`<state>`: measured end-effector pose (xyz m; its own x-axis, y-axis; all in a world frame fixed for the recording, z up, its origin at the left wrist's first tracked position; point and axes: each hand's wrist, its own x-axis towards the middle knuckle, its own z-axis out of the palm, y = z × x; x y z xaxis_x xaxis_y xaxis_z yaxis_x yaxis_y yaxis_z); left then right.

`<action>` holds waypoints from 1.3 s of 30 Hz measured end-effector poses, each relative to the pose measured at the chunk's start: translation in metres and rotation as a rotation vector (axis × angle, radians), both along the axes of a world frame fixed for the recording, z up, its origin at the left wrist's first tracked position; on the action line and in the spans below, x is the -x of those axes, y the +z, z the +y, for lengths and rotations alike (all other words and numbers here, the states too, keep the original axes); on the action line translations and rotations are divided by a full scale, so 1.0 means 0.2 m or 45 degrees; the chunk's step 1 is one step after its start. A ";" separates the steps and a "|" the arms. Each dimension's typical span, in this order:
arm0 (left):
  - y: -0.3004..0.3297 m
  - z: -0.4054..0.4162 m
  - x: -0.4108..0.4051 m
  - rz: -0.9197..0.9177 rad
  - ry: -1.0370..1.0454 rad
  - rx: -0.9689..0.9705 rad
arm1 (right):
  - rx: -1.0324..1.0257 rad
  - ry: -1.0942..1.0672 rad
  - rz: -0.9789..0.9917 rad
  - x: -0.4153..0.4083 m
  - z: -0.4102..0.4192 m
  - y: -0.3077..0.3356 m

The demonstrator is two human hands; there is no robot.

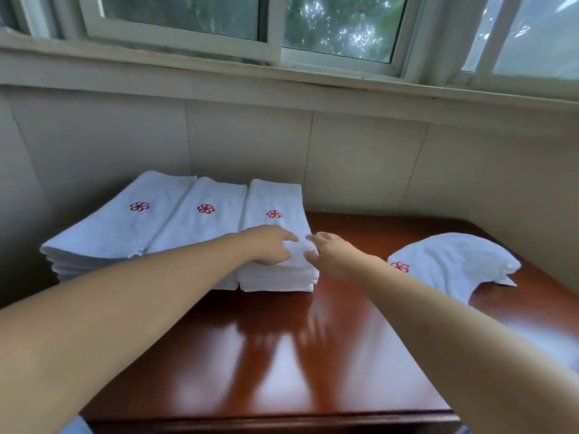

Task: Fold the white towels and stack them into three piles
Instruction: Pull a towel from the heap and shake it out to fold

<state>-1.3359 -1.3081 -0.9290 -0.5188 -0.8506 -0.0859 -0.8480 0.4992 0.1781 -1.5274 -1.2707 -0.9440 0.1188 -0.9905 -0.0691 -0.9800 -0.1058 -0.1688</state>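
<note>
Three piles of folded white towels with red flower logos lie side by side at the table's back left: the left pile, the middle pile and the right pile. My left hand rests on the near end of the right pile's top towel, fingers stretched toward its right edge. My right hand touches that same near right corner from the side, fingers loosely bent. Further right lies a loose white towel, roughly folded, its red logo facing me.
The glossy red-brown table reaches from the piles to its front edge near me. A grey panelled wall stands right behind the towels, under a window sill. The table's right edge runs past the loose towel.
</note>
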 end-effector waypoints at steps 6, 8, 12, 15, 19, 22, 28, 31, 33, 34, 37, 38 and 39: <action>0.06 0.12 0.29 0.125 -0.103 0.038 | 0.000 -0.128 0.027 0.25 0.17 0.01; 0.05 0.15 0.42 0.163 -0.139 0.023 | -0.015 -0.196 0.038 0.37 0.21 -0.02; -0.05 0.17 0.68 0.166 -0.193 -0.007 | -0.056 -0.299 0.039 0.64 0.27 -0.11; -0.16 0.16 0.87 0.141 -0.204 -0.017 | -0.080 -0.383 0.041 0.83 0.29 -0.20; -0.35 0.11 1.13 0.156 -0.227 -0.095 | 0.010 -0.575 -0.061 1.09 0.30 -0.36; -0.48 0.06 1.30 0.298 -0.169 -0.162 | 0.194 -0.799 -0.389 1.27 0.28 -0.50; -0.64 -0.12 1.53 0.609 0.174 -0.196 | 0.385 -1.099 -0.554 1.45 0.16 -0.66; -0.66 -0.21 1.58 0.637 0.249 -0.201 | 0.417 -1.200 -0.589 1.50 0.09 -0.68; -0.67 -0.24 1.59 0.599 0.218 -0.217 | 0.416 -1.172 -0.549 1.53 0.06 -0.71; -0.67 -0.25 1.60 0.596 0.207 -0.234 | 0.408 -1.148 -0.550 1.54 0.05 -0.72; -0.67 -0.24 1.59 0.653 0.226 -0.274 | 0.358 -1.048 -0.639 1.56 0.07 -0.72; -0.66 -0.24 1.58 0.672 0.247 -0.270 | 0.326 -0.998 -0.703 1.57 0.08 -0.70; -0.64 -0.23 1.57 0.682 0.269 -0.257 | 0.290 -0.942 -0.786 1.58 0.10 -0.66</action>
